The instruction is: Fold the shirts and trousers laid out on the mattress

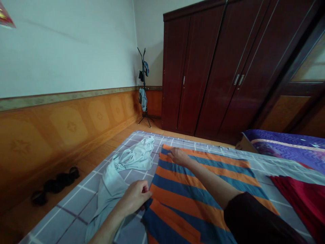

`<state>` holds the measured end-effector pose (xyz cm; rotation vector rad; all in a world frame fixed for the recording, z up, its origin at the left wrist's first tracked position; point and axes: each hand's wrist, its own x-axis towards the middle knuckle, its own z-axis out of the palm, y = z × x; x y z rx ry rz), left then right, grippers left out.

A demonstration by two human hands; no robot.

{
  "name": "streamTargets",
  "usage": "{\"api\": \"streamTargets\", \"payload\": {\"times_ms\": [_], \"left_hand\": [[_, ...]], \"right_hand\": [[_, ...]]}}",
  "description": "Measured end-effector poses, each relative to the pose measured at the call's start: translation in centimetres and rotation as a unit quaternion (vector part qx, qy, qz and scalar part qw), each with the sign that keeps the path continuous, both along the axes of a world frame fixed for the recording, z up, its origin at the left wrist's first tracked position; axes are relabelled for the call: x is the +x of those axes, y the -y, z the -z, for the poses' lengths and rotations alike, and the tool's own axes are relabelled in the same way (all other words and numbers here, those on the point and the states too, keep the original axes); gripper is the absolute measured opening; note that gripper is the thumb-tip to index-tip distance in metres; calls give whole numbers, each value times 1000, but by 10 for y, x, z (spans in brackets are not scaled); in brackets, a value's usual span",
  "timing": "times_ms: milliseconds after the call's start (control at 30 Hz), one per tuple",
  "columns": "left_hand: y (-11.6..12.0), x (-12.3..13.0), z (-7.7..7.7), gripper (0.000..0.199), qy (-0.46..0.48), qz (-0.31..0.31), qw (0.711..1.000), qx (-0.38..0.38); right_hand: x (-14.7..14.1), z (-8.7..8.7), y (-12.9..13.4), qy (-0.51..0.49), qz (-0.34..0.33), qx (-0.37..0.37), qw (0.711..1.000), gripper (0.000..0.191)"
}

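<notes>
Striped cloth [188, 189], orange and blue, was on the bed [83, 200], mostly flat, near end out of frame. Long axis looked near-to-far, toward the wardrobe [203, 74], but the cut-off end left that unsure. Stripes ran crosswise, sloping down a bit to the right. A narrower doubled-over piece lay at near left, slanting down to the right. Couldn't tell which end was the top.

I had the left hand [134, 196] at the left edge, beside that piece: fingers curled, thumb against them, clamped on the edge as far as I could see. My read: it controlled the loose edge there. Right hand [179, 157] was palm-down near the far left corner, fingertips on the fabric, likely steadying that corner against slip. Couldn't tell if its fingers pinched anything.

Pale garment [134, 157] lay crumpled just left of the cloth, partly behind my left forearm. Red fabric [302, 196] sat apart on the right, out of the way of the spread, I figured. Purple bedding [284, 144] was beyond it. Coat stand [144, 83] stood in the far corner, dark shoes [59, 181] on the floor left.
</notes>
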<state>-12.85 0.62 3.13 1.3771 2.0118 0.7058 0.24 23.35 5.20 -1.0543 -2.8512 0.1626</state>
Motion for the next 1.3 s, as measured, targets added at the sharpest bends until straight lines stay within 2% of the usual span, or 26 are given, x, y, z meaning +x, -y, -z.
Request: {"api": "streamTargets", "payload": {"times_ms": [67,133,300,467,667,833,967,1167,1300], "left_hand": [[-1,-1,3,6,46,0,999,-8],[-1,-1,3,4,45,7,999,-1],[1,-2,-4,25,2,20,1000,8],[2,0,-8,34,-20,13,1000,-12],[2,5,-5,9,-95,18,995,-28],[3,5,0,8,-108,19,994,-16],[2,6,-2,14,-109,45,993,-8],[1,6,-1,32,-133,53,989,-42],[0,5,-3,33,-136,56,987,-58]], "right_hand": [[-22,1,-20,-5,28,5,1000,29],[-43,4,-34,-8,51,6,999,31],[-74,16,-55,1,86,-11,996,33],[-82,19,-70,4,80,-42,996,31],[-78,21,-78,-31,73,-28,996,30],[-78,33,-73,-61,69,13,996,30],[-80,40,-63,-77,71,51,993,31],[-80,25,-44,-85,32,77,993,32],[-58,18,-1,-81,-24,72,994,50]]}}
